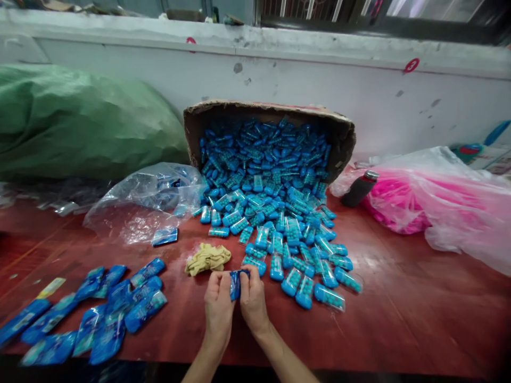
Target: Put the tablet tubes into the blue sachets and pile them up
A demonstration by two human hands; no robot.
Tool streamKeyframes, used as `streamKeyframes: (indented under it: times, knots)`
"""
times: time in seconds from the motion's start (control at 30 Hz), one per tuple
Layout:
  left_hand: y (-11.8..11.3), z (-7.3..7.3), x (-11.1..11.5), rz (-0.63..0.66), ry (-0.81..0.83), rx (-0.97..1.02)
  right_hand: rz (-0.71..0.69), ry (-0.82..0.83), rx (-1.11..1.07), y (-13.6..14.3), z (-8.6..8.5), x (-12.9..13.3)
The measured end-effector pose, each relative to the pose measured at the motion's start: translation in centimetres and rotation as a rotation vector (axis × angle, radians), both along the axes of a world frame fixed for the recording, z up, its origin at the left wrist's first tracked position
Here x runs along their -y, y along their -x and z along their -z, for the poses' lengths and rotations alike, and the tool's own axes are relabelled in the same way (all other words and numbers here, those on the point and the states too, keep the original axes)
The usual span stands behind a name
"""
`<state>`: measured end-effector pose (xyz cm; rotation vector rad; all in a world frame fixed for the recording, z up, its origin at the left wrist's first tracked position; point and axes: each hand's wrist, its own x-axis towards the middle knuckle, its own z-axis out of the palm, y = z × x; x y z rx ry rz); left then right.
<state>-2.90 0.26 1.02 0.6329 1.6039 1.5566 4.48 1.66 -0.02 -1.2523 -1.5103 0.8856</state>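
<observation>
Left hand (pixel 217 303) and right hand (pixel 254 304), nearest me, pinch a blue wrapper (pixel 235 286) from opposite sides, presumably to steady it; I see it near the yellow cloth (pixel 208 259) and clear-bodied containers (pixel 293 281).

The green bag (pixel 80 122) is cut off at left, its contents seemingly hidden.

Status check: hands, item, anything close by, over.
Left hand and right hand pinching blue wrapper, contents unclear. Crumpled yellow cloth just beyond left hand. Blue-capped containers beyond right.
</observation>
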Motion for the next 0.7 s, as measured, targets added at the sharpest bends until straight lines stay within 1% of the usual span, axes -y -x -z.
streamKeyframes:
  times: [0.1,0.17,0.27,0.33,0.37,0.43,0.53,0.6,0.7]
  knots:
    - [-0.1,0.0,-0.4,0.033,-0.009,0.023,-0.034,-0.029,-0.008,0.2,-0.5,0.2]
    - [-0.5,-0.1,-0.5,0.016,0.001,0.083,-0.049,-0.013,-0.048,0.5,-0.7,-0.5]
    - [-1.1,-0.2,-0.4,0.01,0.045,0.246,0.034,0.064,-0.121,1.0,-0.2,-1.8]
    - [-1.1,-0.1,-0.3,0.016,0.082,0.313,0.089,0.098,-0.13,1.1,0.4,-1.9]
    - [-1.0,-0.1,-0.3,0.015,0.096,0.31,0.092,0.109,-0.13,1.1,0.6,-1.6]
    - [-0.4,0.1,-0.4,0.004,0.108,0.255,0.043,0.107,-0.111,1.0,0.8,-0.7]
    - [0.1,0.5,-0.6,-0.003,0.089,0.158,-0.077,0.068,-0.001,0.7,0.6,0.3]
    - [0.1,0.9,-0.5,0.002,0.085,0.113,-0.07,0.081,0.089,0.4,0.6,0.0]
    - [0.2,1.5,-0.4,0.061,0.106,-0.067,-0.011,0.145,0.18,-0.2,1.2,-1.3]
